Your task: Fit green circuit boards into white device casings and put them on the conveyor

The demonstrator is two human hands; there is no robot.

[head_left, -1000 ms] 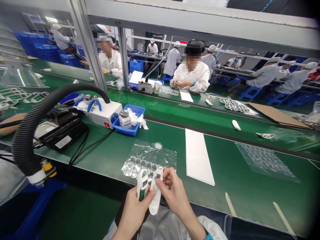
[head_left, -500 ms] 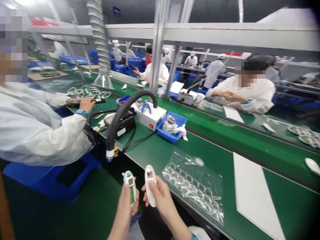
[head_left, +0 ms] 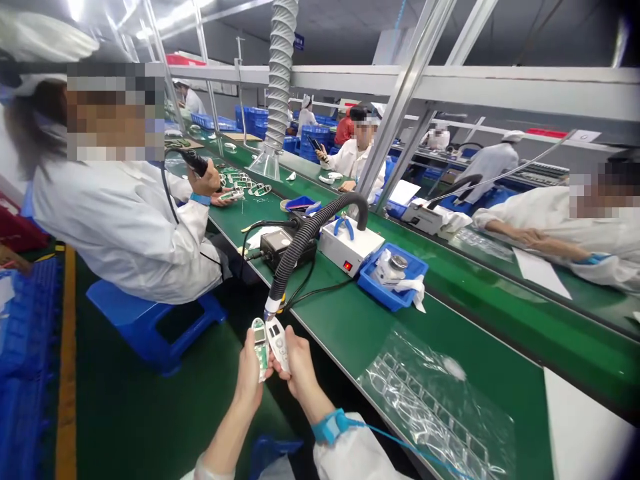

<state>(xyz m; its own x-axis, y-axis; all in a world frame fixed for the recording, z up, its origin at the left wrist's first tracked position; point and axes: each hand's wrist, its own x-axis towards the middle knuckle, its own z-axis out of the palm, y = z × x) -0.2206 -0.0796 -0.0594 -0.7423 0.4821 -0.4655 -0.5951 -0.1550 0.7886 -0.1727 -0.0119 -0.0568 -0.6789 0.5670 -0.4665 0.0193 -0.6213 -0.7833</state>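
My left hand [head_left: 249, 373] is closed on an open device half [head_left: 259, 343] with a green circuit board and a small grey screen facing up. Pinched in my right hand [head_left: 300, 363] is a white oval cover [head_left: 278, 343] with a dark window and round buttons. The two parts are side by side, close together, over the gap in front of the bench edge. Just above them ends the black flexible hose [head_left: 305, 237] with its white nozzle. A blue strap [head_left: 331, 427] circles my right wrist.
On the green bench [head_left: 340, 320] are a white box [head_left: 350, 243], a blue tray [head_left: 393, 277] with a bottle, and a plastic bag [head_left: 440, 407] of clear parts. A co-worker [head_left: 130, 220] sits at left on a blue stool [head_left: 165, 327]. White sheet [head_left: 580, 427] at right.
The view has turned left, so the bench things appear further right. My hands have come closer together and the parts are now under the hose nozzle. The co-worker at left now holds a black tool raised.
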